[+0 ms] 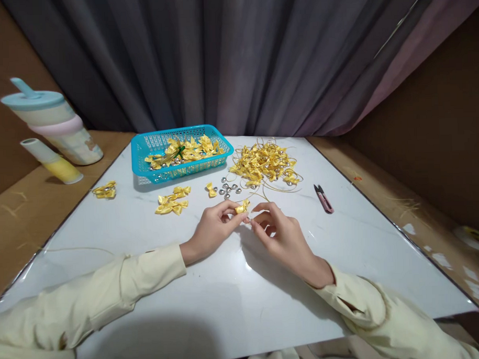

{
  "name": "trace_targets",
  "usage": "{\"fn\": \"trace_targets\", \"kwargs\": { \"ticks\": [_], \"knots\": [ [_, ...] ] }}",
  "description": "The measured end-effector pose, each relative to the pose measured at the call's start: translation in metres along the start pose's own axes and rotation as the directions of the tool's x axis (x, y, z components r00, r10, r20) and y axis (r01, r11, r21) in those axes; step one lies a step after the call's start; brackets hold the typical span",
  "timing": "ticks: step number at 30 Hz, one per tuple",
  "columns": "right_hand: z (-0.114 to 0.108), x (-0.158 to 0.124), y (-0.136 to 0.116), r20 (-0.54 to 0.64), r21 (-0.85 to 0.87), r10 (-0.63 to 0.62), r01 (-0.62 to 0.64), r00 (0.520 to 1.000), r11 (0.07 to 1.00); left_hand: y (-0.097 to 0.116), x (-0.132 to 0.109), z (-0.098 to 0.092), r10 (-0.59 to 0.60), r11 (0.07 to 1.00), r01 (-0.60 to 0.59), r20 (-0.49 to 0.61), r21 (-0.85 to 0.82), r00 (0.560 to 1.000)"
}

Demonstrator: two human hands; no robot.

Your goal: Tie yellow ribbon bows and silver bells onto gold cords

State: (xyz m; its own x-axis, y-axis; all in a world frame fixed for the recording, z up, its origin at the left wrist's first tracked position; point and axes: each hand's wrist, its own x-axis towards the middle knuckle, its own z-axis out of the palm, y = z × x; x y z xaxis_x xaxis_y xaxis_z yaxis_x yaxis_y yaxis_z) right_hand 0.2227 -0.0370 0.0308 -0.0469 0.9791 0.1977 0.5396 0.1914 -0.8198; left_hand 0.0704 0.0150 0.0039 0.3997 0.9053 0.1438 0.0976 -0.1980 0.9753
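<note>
My left hand [215, 228] pinches a small yellow satin bow [243, 206] between thumb and fingers, above the middle of the white table. Close to its right is my right hand [283, 235], with the index finger raised and the thumb and other fingertips drawn together beside the bow. Whatever those fingertips hold, if anything, is too small to make out. Just beyond the hands lie several silver heart-shaped beads [228, 190] and one loose yellow bow [210, 190]. A cluster of yellow bows [171, 201] lies to the left of them.
A blue plastic basket [138, 157] holds bows and beads. To its right is a pile of bows with gold cords [264, 163]. Thread snips [323, 199] lie at right, more bows [105, 190] at left. A tumbler [60, 125] and a yellow thread spool [60, 167] stand beyond the left edge.
</note>
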Motion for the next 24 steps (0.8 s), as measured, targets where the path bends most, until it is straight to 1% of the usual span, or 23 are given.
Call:
{"fn": "trace_targets", "kwargs": {
  "ticks": [1,2,4,5,7,12,14,17,19,22,24],
  "knots": [
    [-0.001,0.001,-0.001,0.042,0.075,0.081,-0.084,0.996,0.994,-0.001,0.000,0.000,0.007,0.999,-0.006,-0.015,0.036,1.000],
    [-0.001,0.002,-0.003,0.093,0.158,0.166,-0.179,0.982,0.971,-0.002,0.000,0.000,0.017,0.997,-0.014,-0.030,0.072,0.999],
    [-0.004,0.005,-0.006,0.203,0.294,0.301,-0.351,0.932,0.889,-0.004,-0.001,-0.001,0.040,0.990,-0.033,-0.050,0.134,0.998],
    [-0.005,0.007,-0.007,0.246,0.333,0.342,-0.411,0.907,0.849,-0.005,-0.001,-0.001,0.050,0.987,-0.040,-0.058,0.157,0.997],
    [-0.007,0.009,-0.009,0.290,0.364,0.393,-0.480,0.873,0.798,-0.005,-0.002,-0.001,0.067,0.980,-0.052,-0.075,0.193,0.995],
    [-0.008,0.013,-0.009,0.320,0.396,0.435,-0.536,0.841,0.745,-0.006,-0.002,0.000,0.143,0.962,-0.115,-0.098,0.249,0.985],
    [-0.009,0.014,-0.006,0.354,0.419,0.435,-0.556,0.828,0.718,-0.007,-0.002,0.001,0.173,0.955,-0.142,-0.101,0.260,0.980],
    [-0.011,0.016,-0.002,0.425,0.460,0.432,-0.601,0.795,0.654,-0.008,-0.003,0.001,0.221,0.942,-0.184,-0.105,0.280,0.970],
    [-0.012,0.018,0.000,0.493,0.478,0.429,-0.648,0.757,0.593,-0.010,-0.003,0.001,0.256,0.931,-0.215,-0.105,0.296,0.961],
    [-0.014,0.021,0.004,0.593,0.493,0.424,-0.725,0.685,0.482,-0.010,-0.004,0.001,0.292,0.916,-0.248,-0.101,0.315,0.951],
    [-0.015,0.023,0.007,0.629,0.497,0.439,-0.766,0.642,0.408,-0.009,-0.004,0.002,0.308,0.909,-0.260,-0.103,0.325,0.946]
  ]
}}
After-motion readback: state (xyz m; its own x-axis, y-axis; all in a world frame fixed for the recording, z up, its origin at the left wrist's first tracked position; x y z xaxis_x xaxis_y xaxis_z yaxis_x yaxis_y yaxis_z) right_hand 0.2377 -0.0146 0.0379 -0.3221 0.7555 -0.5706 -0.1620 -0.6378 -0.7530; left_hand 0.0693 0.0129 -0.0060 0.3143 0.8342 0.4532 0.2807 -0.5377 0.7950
